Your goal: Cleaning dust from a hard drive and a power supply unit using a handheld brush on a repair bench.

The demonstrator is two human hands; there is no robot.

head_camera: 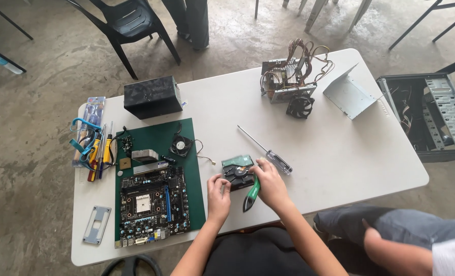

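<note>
A small hard drive (237,170) with a green circuit board edge lies on the white table (340,153) in front of me. My left hand (218,190) rests against its left side and steadies it. My right hand (269,181) presses on its right side and grips pliers with green and black handles (251,193), whose handles point toward me. A screwdriver with a clear handle (266,151) lies just beyond my right hand.
A motherboard (152,205) sits on a green mat (186,134) with a small fan (180,145). Screwdrivers (97,153) lie at the left, a black box (152,96) behind. An opened power supply (289,82), metal cover (349,94) and computer case (432,116) stand to the right. Another person's knee (391,230) is nearby.
</note>
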